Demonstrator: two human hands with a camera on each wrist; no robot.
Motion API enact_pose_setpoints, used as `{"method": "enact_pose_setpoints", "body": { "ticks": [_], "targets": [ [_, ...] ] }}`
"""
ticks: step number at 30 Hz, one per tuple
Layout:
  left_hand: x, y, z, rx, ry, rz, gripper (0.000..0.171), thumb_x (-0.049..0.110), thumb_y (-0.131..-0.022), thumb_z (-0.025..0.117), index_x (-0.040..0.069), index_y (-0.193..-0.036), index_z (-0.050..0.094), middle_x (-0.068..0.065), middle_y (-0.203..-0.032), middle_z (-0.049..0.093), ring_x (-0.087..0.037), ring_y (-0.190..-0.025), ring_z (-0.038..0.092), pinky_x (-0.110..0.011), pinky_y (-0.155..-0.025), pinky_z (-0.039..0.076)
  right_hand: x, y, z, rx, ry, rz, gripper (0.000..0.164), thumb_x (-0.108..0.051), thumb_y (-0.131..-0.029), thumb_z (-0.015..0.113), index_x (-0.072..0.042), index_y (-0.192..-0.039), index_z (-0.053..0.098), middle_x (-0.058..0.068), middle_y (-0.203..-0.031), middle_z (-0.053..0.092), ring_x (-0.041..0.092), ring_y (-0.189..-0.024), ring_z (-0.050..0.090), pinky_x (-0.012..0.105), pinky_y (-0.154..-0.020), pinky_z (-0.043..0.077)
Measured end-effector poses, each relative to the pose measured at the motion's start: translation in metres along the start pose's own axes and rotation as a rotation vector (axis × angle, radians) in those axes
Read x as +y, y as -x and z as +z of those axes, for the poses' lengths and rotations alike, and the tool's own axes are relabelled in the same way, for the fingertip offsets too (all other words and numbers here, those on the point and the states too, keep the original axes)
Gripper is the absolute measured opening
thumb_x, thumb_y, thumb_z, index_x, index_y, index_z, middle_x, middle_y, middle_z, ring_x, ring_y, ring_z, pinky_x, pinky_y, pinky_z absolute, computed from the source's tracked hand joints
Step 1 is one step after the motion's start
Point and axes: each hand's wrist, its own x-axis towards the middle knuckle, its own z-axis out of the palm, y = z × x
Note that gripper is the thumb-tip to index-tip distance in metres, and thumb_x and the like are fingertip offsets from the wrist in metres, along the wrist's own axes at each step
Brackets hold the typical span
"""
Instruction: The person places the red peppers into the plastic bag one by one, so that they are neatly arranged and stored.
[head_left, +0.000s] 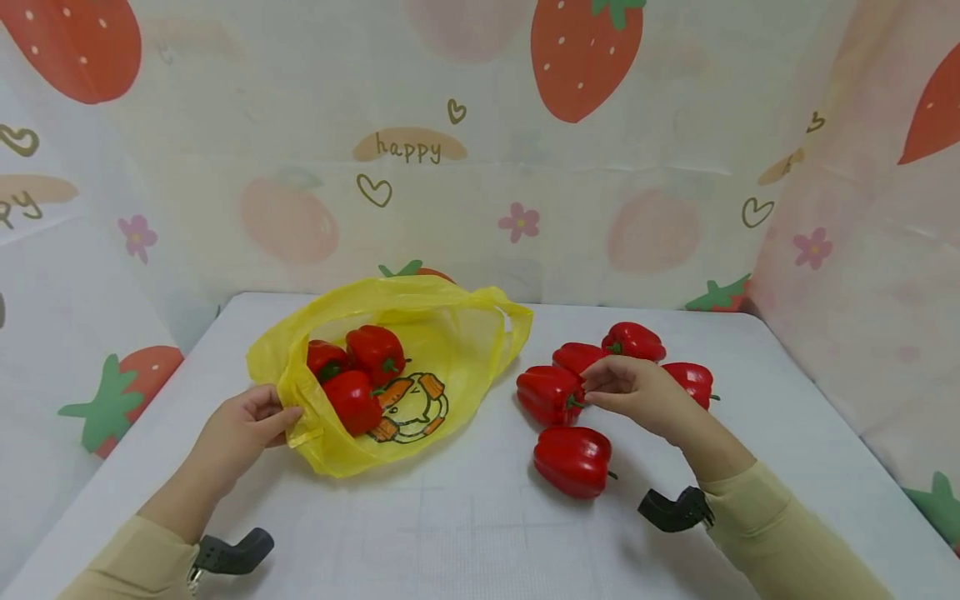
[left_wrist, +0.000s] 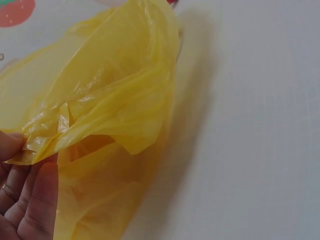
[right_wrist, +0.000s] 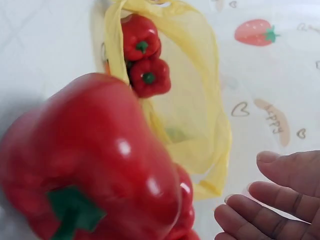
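With thumb and fingers, my left hand (head_left: 251, 425) pinches the left rim of a yellow plastic bag (head_left: 472, 367). The left wrist view shows the bag's thin film (left_wrist: 110, 85) folded under the thumb. Three red bell peppers (head_left: 355, 404) lie inside the bag, whose mouth gapes toward me. My right hand (head_left: 637, 392) hovers over loose bell peppers on the right, fingertips beside one bell pepper (head_left: 547, 394). In the right wrist view its fingers (right_wrist: 260, 212) are extended and hold nothing; a large bell pepper (right_wrist: 100, 155) fills the near left.
Several bell peppers stand on the white table (head_left: 480, 533): one nearer me (head_left: 573, 461), others behind (head_left: 633, 340) and right (head_left: 690, 382) of my right hand. A strawberry-printed cloth (head_left: 465, 208) hangs behind. Black wrist mounts (head_left: 236, 552) stick out below both hands.
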Motion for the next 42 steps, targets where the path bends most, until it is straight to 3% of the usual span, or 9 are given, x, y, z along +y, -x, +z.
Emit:
{"method": "enact_pose_setpoints", "body": {
  "ticks": [12, 22, 35, 42],
  "targets": [
    [0.000, 0.000, 0.002, 0.004, -0.007, -0.017, 0.042, 0.041, -0.088, 0.057, 0.004, -0.108, 0.053, -0.011, -0.104, 0.062, -0.018, -0.088, 0.061, -0.027, -0.076, 0.054, 0.028, 0.021, 0.009, -0.011, -0.023, 0.030, 0.049, -0.034, -0.078, 0.071, -0.008, -0.117, 0.058, 0.010, -0.106, 0.063, 0.022, -0.097, 0.060, 0.034, -0.078, 0.053],
    [-0.002, 0.000, 0.003, -0.004, 0.001, -0.026, 0.044, 0.041, -0.088, 0.057, 0.004, -0.111, 0.053, -0.011, -0.104, 0.062, -0.018, -0.088, 0.061, -0.027, -0.075, 0.054, 0.037, 0.032, 0.021, -0.100, -0.027, 0.073, 0.065, -0.034, -0.074, 0.074, -0.011, -0.129, 0.049, 0.009, -0.118, 0.058, 0.029, -0.109, 0.054, 0.039, -0.081, 0.052],
    [-0.004, -0.001, 0.004, -0.013, 0.007, -0.027, 0.044, 0.040, -0.087, 0.058, 0.004, -0.113, 0.053, -0.010, -0.103, 0.061, -0.018, -0.087, 0.061, -0.028, -0.076, 0.054, 0.047, 0.038, 0.035, -0.160, -0.118, 0.029, 0.078, -0.028, -0.071, 0.078, -0.009, -0.136, 0.039, 0.013, -0.131, 0.046, 0.036, -0.119, 0.045, 0.045, -0.088, 0.048],
    [-0.004, -0.003, 0.004, -0.010, 0.001, -0.018, 0.043, 0.039, -0.087, 0.058, 0.004, -0.112, 0.053, -0.010, -0.102, 0.061, -0.018, -0.087, 0.061, -0.028, -0.075, 0.054, 0.049, 0.037, 0.038, -0.134, -0.079, 0.003, 0.076, -0.028, -0.068, 0.080, -0.012, -0.132, 0.043, 0.011, -0.127, 0.049, 0.033, -0.115, 0.049, 0.045, -0.088, 0.048]
  ]
}}
